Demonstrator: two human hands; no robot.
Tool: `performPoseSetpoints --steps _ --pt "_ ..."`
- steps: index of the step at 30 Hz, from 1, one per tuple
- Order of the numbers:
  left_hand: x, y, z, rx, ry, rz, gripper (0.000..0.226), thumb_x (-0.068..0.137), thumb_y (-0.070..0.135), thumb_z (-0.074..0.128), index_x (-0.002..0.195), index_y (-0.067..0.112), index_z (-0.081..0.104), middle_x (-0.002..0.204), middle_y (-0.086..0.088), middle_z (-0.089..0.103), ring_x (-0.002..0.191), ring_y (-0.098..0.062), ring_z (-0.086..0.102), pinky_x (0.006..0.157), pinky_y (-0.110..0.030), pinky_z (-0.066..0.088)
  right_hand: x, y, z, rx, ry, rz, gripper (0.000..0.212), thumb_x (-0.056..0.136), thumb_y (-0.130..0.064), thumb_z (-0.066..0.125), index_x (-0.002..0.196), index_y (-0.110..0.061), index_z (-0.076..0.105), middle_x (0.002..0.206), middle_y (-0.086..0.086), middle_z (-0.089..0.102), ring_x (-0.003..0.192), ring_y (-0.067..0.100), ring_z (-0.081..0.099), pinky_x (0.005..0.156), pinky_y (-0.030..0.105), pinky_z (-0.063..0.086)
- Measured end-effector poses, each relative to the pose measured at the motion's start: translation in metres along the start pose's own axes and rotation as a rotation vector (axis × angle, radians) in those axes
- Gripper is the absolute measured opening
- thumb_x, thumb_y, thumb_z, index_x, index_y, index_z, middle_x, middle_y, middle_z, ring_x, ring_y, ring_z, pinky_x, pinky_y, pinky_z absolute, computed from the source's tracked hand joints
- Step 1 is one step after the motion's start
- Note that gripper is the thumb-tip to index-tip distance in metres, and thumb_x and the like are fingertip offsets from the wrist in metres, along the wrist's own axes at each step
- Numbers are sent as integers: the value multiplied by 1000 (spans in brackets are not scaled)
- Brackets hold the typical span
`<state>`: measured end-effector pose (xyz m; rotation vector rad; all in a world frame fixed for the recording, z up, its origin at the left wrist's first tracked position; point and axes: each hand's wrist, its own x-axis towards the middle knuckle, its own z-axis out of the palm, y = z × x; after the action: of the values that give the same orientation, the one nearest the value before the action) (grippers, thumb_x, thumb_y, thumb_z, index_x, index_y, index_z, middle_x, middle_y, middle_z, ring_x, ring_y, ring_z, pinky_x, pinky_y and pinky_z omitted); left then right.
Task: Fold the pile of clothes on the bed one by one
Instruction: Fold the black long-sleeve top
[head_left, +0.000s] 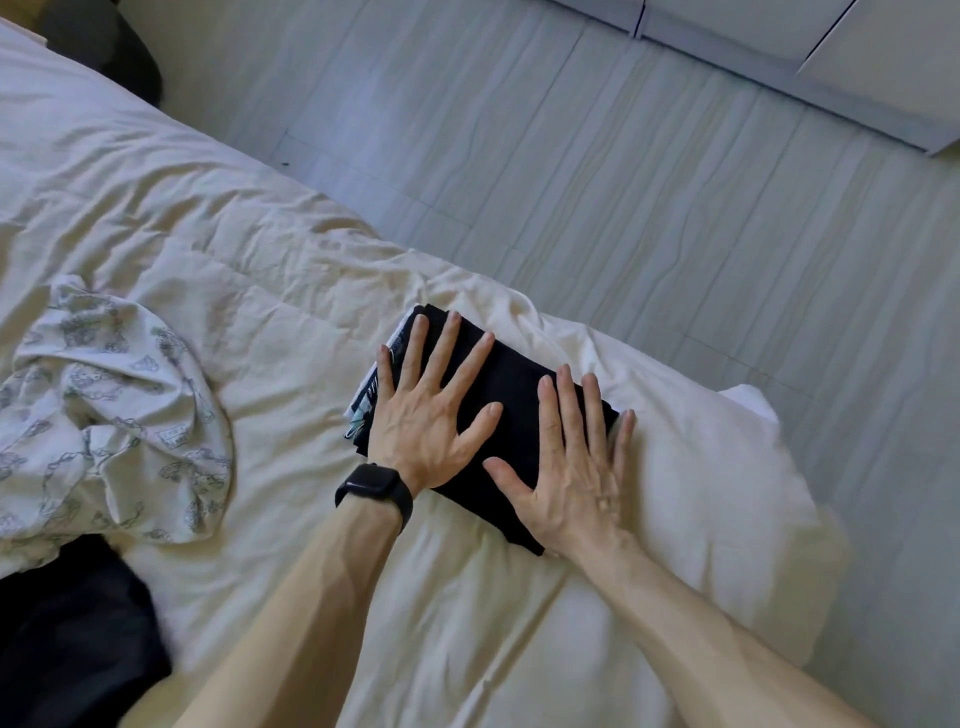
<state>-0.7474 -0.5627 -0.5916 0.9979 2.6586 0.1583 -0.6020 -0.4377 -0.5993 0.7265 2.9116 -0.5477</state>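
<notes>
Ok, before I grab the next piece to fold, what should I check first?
1. Folded black garment lies flat on the lighter folded pieces beneath: ok.
2. Left hand and right hand hold nothing, both pressing flat on it: ok.
3. Edges lined up: the lighter pieces poke out on the left: not ok.
4. Black garment far enough from the bed edge: cannot tell.
5. Next piece available: crumpled patterned garment lies to the left: ok.
6. Dark fabric at lower left is clothing: cannot tell.
</notes>
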Motion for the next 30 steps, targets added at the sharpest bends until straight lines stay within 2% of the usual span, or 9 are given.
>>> performPoseSetpoints --steps 3,8,10,14,17,18,22,27,30 --pt "-1 -6 11 -13 18 -26 78 89 68 35 157 46 3 168 8 -8 154 -22 -14 121 -62 0 1 5 11 -1 4 -1 99 90 -83 27 163 -16 19 171 2 9 158 24 5 120 68 12" --pt "4 -19 30 -38 106 -30 84 85 69 38 159 42 9 169 7 -3 155 -23 -8 121 -59 5 8 13 36 16 83 -65 99 90 -82 32 162 -15 19 170 3 11 157 29 8 119 69 8" --pt "6 -20 28 -48 82 -55 84 85 70 37 158 44 6 168 9 -4 155 -21 -11 122 -58 4 9 14 37 5 58 -86 100 90 -82 32 162 -14 17 171 5 9 157 32 6 117 70 7" --pt "8 -5 1 -36 -108 -113 78 89 74 28 155 50 -6 165 14 -19 151 -18 -26 120 -58 -10 5 5 4 -23 -132 -17 102 90 -84 21 164 -15 8 171 10 -1 156 41 -2 115 71 11" --pt "-9 8 -43 21 -195 -194 80 92 74 26 156 44 -12 164 7 -26 150 -26 -26 120 -56 -13 -3 5 -40 -34 -342 49 106 83 -90 17 160 -26 -19 166 8 -27 153 43 -16 119 68 -2" --pt "-19 9 -62 57 -206 -217 81 94 71 28 157 40 -13 165 3 -25 151 -29 -23 121 -54 -13 -9 8 -58 -40 -385 43 105 83 -90 17 158 -28 -22 165 6 -30 153 41 -20 119 66 -6" --pt "-100 17 -130 73 -173 -296 82 97 41 46 160 32 -7 168 -1 -7 154 -28 -9 124 -49 -5 -53 18 -136 -20 -412 -7 89 94 -76 26 162 -29 -7 170 -2 -15 155 28 -19 122 58 -8" --pt "-262 65 -169 -173 -37 -593 74 98 45 45 160 29 8 168 -1 12 155 -28 3 123 -49 11 -130 -14 -216 156 -389 -288 60 106 -40 41 161 -22 25 170 -4 13 157 12 0 127 38 7" --pt "-367 90 -178 -228 65 -733 73 96 45 50 160 27 19 165 -1 22 153 -29 14 120 -48 21 -189 -50 -254 246 -355 -470 51 106 -31 48 155 -24 40 165 -6 29 156 9 9 126 38 18"
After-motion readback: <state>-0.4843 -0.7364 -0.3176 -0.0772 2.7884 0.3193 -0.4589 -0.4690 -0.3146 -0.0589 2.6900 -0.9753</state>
